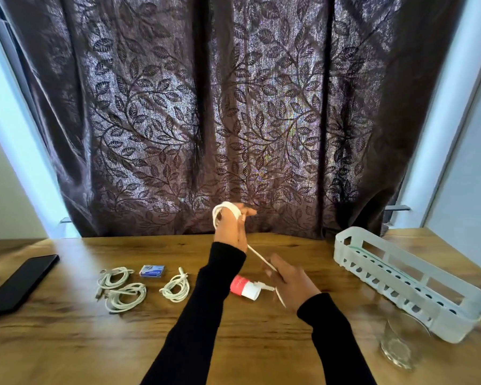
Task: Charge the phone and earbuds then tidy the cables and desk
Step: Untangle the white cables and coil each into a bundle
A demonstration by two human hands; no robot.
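Observation:
My left hand [232, 228] is raised above the desk's far middle with a white cable [226, 209] looped around its fingers. The cable's loose end runs down to my right hand [289, 283], which pinches it lower and to the right. Three coiled white cables [175, 287] lie on the desk to the left. A black phone [20, 284] lies at the far left with a white plug at its near end. The earbuds are not visible.
A red and white bottle [243, 287] lies on its side under my hands. A small blue box [152, 270] sits behind the coils. A white slotted tray [417, 276] and a clear glass [403, 343] stand at the right. A dark leaf-patterned curtain [233, 107] hangs behind the wooden desk [67, 343].

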